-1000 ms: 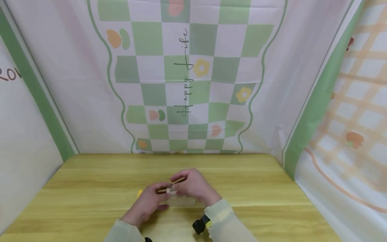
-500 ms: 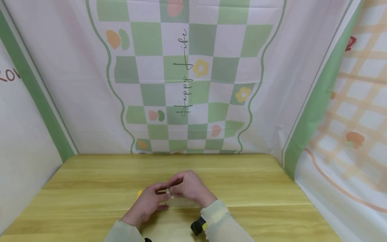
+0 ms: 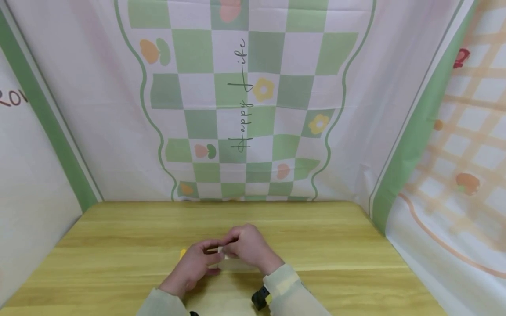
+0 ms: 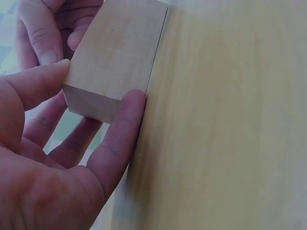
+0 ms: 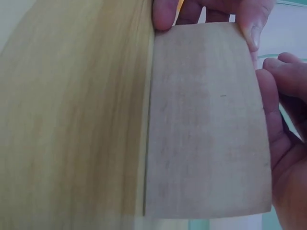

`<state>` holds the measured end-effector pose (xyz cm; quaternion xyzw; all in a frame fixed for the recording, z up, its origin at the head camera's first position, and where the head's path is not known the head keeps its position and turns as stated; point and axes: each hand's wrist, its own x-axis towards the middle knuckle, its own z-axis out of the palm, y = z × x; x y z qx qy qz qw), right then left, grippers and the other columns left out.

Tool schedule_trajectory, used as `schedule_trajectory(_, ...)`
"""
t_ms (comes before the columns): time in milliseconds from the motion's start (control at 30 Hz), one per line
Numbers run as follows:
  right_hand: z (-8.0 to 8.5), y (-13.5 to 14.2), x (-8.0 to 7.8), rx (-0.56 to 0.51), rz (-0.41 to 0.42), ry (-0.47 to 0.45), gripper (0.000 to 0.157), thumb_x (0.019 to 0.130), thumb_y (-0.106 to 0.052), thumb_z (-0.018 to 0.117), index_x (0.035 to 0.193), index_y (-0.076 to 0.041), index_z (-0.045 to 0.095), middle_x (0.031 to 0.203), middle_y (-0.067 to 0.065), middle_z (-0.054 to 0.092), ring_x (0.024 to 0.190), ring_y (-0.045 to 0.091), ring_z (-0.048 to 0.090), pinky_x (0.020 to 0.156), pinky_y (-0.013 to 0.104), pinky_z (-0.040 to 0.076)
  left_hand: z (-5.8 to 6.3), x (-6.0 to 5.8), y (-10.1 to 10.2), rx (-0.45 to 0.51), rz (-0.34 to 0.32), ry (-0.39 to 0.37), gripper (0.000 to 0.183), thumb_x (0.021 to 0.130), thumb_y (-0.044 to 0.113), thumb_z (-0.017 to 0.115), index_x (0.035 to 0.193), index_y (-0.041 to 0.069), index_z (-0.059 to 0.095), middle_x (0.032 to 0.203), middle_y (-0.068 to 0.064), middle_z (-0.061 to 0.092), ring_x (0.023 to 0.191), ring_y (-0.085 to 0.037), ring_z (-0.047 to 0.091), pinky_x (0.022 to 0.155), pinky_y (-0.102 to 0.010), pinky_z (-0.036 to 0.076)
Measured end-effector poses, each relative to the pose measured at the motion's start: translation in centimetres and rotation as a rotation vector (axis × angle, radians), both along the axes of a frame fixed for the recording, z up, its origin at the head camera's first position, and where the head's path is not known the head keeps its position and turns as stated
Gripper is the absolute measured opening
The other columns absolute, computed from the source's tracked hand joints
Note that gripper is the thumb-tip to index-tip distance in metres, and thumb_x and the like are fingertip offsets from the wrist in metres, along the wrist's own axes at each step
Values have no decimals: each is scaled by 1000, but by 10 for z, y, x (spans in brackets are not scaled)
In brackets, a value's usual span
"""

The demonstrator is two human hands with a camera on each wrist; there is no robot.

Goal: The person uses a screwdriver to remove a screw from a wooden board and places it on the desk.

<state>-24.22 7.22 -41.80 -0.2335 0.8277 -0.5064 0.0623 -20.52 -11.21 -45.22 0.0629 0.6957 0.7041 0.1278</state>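
Note:
A pale wooden block (image 3: 236,265) sits on the table between both hands, its broad plain side filling much of the right wrist view. My left hand (image 3: 193,264) grips the block's left end, with the thumb at the near lower edge and a fingertip on the upper edge, as the left wrist view shows. Over the block's top reaches my right hand (image 3: 251,248), its fingers curled and thumb and index finger brought together close to the left fingertips. I cannot tell whether something small is pinched there. The block's far side is hidden.
A small yellow thing (image 3: 182,253) shows just behind the left hand, mostly covered by it. The wood-grain table (image 3: 336,250) reaches to a patterned curtain (image 3: 257,149) at the back. A black wrist camera (image 3: 259,298) hangs under the right sleeve.
My right hand has drawn slightly down and left, closing its fingertips over the block's top left. A small dark bit between the fingertips is now hidden. The left hand stays put.

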Motion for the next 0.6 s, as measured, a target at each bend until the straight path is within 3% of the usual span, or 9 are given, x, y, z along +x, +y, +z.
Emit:
schedule_trajectory(233, -5, 4, -2, -13, 5, 31, 12, 85, -6, 77, 86, -18, 80, 90, -3, 73, 80, 14, 67, 68, 30, 57, -1, 0, 0, 7, 1, 2, 45, 92, 8, 70, 134, -2, 58, 135, -22, 54, 110, -31, 60, 81, -44, 58)
schedule_trajectory(600, -7, 9, -4, -140, 41, 10, 14, 89, 3, 69, 90, -7, 79, 96, 1, 72, 84, 19, 68, 64, 32, 59, -1, -1, 1, 9, 14, -11, 46, 92, 7, 71, 135, -3, 58, 133, -22, 54, 105, -30, 62, 81, -44, 58)
